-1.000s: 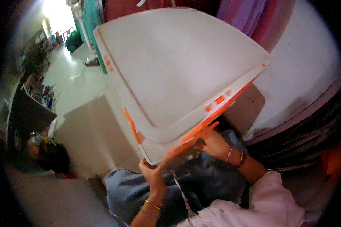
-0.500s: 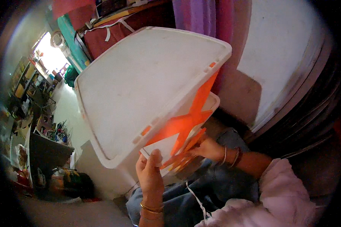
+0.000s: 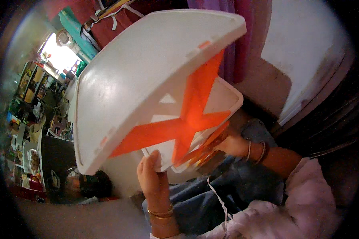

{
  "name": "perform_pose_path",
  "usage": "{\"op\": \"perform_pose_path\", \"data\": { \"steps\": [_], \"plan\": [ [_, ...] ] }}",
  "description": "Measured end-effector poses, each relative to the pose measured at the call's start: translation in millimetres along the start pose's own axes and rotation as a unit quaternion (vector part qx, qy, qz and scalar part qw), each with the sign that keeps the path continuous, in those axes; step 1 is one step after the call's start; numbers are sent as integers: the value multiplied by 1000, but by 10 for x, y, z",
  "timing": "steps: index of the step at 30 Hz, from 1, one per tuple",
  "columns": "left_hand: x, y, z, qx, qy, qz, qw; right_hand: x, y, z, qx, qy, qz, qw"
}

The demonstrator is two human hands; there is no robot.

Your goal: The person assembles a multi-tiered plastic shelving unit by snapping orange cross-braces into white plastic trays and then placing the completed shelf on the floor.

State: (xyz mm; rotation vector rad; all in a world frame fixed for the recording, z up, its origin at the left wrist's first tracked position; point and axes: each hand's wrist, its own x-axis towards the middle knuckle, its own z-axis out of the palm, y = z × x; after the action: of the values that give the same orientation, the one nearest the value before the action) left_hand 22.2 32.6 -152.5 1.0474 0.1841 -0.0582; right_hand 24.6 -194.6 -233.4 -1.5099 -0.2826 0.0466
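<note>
A white folding table [image 3: 147, 67] fills the middle of the view, tilted and held up just over the person's lap. Its broad upper panel slants up and away; below it, orange crossed legs [image 3: 191, 123] form an X, partly spread — and under them sits a smaller, white lower panel [image 3: 223, 91]. To the right of the table stands a pale wall [image 3: 303, 47], and below the table blue-grey cloth [image 3: 203, 203] covers the lap. Behind the table's far right edge hangs a purple curtain [image 3: 229, 55]; to its lower right is a pale pink sleeve [image 3: 311, 191].

Under the table's near edge, the left hand [image 3: 151, 171] is closed on the near corner of the lower panel, thumb on top, the other fingers mostly hidden. The right hand [image 3: 233, 144] is at the lower ends of the orange parts, fingers bent against them; I cannot tell how firmly they close. Smaller yet, a white cord [image 3: 219, 195] trails down the cloth below the table. Gold bangles [image 3: 160, 213] circle the left wrist; one pale and one dark bracelet [image 3: 262, 152] circle the right.
</note>
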Motion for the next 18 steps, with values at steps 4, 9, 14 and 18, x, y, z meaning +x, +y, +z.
{"op": "perform_pose_path", "data": {
  "steps": [4, 9, 14, 18],
  "plan": [
    [-48, 129, 40, -13, 25, 15, 999, 33, -67, -15, -16, 0, 1, 1000],
    [-28, 95, 141, -9, 34, 12, 999, 46, 14, -27, -17, 2, -33, 999],
    [-2, 21, 102, -15, 25, 22, 999, 21, 4, 11, 51, 15, 10, 999],
    [14, 9, 61, -16, 18, 20, 1000, -9, -110, 34, 23, 24, 16, 999]
  ]
}}
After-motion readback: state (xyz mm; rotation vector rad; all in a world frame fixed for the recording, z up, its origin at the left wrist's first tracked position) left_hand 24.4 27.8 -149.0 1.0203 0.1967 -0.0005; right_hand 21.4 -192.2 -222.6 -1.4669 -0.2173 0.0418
